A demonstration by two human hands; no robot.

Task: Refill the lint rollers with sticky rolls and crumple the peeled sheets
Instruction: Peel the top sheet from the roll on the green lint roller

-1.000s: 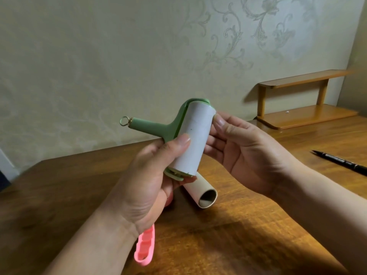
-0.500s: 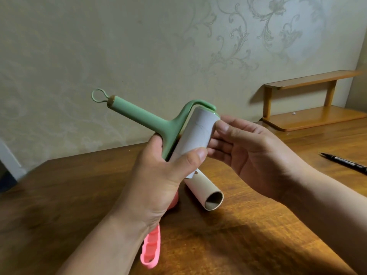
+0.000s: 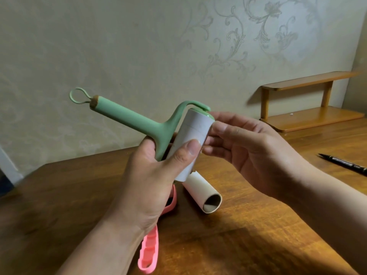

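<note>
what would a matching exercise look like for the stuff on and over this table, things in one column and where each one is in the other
Things
1. green lint roller
2. cardboard tube
3. pink handle
4. black pen

Places
A. lying near the right edge of the table
B. held up off the table, gripped by the left hand, with the right hand pinching its white roll
C. lying on the table, open end towards the camera
D. on the table, partly hidden beneath the left wrist

Pairs: 1-B, 2-C, 3-D, 4-A
</note>
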